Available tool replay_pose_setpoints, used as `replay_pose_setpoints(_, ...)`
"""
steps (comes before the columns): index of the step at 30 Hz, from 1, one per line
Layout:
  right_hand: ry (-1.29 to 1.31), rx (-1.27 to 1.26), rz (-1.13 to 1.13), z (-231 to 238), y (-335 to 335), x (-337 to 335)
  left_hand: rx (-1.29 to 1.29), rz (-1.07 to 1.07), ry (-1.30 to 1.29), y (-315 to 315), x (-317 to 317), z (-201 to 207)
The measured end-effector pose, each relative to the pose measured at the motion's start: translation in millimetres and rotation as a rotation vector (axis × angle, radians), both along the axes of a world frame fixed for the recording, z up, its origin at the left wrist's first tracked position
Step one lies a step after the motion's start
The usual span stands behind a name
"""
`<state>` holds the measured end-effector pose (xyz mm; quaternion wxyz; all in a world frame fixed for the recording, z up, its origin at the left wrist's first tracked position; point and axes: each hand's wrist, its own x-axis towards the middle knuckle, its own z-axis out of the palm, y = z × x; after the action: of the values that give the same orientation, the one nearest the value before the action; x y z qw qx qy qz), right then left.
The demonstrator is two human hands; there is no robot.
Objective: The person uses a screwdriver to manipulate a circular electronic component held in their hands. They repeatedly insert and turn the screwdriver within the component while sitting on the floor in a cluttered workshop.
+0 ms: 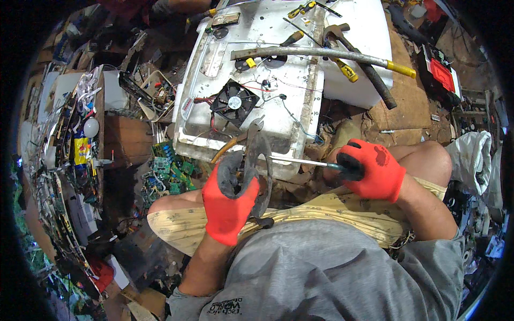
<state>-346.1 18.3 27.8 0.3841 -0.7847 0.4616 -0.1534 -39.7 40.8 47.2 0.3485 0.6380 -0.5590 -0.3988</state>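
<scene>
My left hand (229,198), in a red glove with a dark palm, is closed around a dark grey curved piece (259,144) with an opening through it, held upright above my lap. My right hand (369,170), gloved the same way, grips a screwdriver (305,161). Its long metal shaft points left and its tip reaches the curved piece; the exact contact is hidden. Just beyond, on a white panel (214,142), lies a black square fan (234,102) with loose red and black wires. A wooden-looking handle (229,148) pokes out behind my left hand.
Across the panel lies a long grey bar with a yellow end (321,52), beside a hammer (369,72) and pliers (302,8). Green circuit boards (167,168) are piled at left. A black and red toolbox (440,77) stands far right, near a white sack (471,160).
</scene>
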Motion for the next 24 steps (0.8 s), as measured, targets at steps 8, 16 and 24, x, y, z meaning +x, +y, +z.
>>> replay_pose_setpoints(8,-0.575,1.008,-0.424,21,-1,27,0.161,-0.017,0.152,24,-26,-6)
replay_pose_setpoints(16,-0.627,0.818,-0.316,-16,7,43,0.043,-0.363,0.066,17,-40,-8)
replay_pose_setpoints(24,-0.548,0.859,-0.438,-20,10,45,0.12,-0.349,0.246,21,-36,-37)
